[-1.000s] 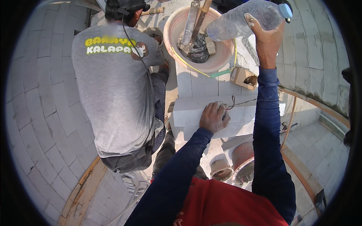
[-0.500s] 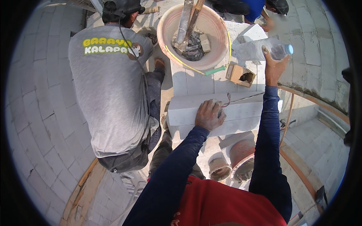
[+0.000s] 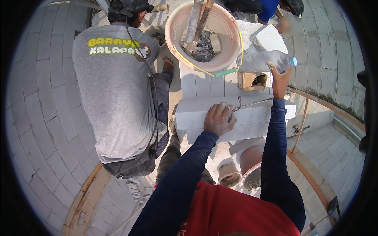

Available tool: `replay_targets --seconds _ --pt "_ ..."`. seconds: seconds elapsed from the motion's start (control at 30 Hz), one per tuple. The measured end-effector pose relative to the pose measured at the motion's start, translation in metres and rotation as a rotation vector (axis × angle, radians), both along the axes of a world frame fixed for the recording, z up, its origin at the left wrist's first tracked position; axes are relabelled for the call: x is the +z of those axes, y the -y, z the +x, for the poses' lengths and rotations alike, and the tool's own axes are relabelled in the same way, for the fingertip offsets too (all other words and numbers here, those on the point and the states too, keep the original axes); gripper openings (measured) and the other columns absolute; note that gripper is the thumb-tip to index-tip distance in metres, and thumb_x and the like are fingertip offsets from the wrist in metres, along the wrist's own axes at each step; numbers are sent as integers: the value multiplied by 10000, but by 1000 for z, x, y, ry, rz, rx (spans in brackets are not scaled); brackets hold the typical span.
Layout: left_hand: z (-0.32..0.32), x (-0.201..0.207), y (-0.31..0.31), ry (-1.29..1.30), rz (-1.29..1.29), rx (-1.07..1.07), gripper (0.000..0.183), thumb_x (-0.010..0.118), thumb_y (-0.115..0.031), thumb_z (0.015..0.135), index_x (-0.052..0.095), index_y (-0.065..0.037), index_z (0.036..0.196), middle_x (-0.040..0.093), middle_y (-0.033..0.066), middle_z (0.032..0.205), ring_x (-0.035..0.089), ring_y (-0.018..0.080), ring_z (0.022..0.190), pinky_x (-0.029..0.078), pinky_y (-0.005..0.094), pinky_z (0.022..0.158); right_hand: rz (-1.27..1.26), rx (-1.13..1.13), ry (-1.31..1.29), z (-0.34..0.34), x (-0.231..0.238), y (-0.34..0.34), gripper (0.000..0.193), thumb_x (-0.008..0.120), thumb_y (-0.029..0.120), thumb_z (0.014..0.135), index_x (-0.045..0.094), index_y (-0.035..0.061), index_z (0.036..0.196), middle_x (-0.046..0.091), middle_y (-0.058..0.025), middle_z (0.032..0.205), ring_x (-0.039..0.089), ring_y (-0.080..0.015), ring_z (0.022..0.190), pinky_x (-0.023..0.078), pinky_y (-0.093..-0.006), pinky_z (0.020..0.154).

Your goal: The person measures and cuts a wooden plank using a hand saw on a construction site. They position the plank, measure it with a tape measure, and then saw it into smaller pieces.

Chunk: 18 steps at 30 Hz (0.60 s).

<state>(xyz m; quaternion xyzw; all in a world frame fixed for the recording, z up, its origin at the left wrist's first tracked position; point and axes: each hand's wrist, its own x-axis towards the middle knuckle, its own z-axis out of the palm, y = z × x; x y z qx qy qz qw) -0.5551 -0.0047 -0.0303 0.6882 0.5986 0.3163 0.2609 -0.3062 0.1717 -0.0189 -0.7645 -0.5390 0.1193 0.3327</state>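
Observation:
My right hand (image 3: 280,80) is wrapped round a clear plastic bottle (image 3: 258,61) with a blue cap. The bottle lies sideways above a small open cardboard box (image 3: 245,81), near a white block (image 3: 269,37). On top of a long white block (image 3: 189,114), my left hand (image 3: 219,119) rests with its fingers curled over something small and dark. What that is, I cannot make out. A reddish cord (image 3: 238,103) loops up beside its fingers, and a thin dark line runs right across the block.
A large bucket (image 3: 173,35) with a yellow handle holds tools and rubble. Below the long block stand two smaller buckets (image 3: 252,159) (image 3: 229,176). A person in a grey shirt (image 3: 114,90) crouches close on the left; another in blue (image 3: 267,10) works at the far right.
My right hand has brought the bottle down and a little left, closer to the cardboard box. The box sits slightly turned. My left hand has stayed in place.

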Motion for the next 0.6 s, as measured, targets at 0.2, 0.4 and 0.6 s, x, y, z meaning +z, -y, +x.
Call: replay_targets --seconds 0.2,0.4,0.6 --pt "-4 -1 -4 32 -101 -52 340 735 -225 765 689 -86 1071 644 93 1053 638 280 974 537 405 871 628 -5 254 -63 60 9 742 905 268 748 526 16 1334 507 -158 1271 508 -311 1208 437 -455 1037" --pt "-4 -5 -6 40 -105 -50 385 745 -259 769 682 -89 1108 637 105 1094 630 283 1006 525 402 894 260 734 367 -176 65 -69 336 786 116 764 695 54 1082 612 -134 1166 537 -339 1179 428 -475 995" --pt "-2 -12 -6 40 -64 -48 398 739 -268 773 673 -78 1116 630 122 1097 622 297 1007 518 412 892 259 1289 941 -235 -50 -171 309 625 123 890 641 76 1194 578 -124 1387 505 -298 1321 387 -444 1124"
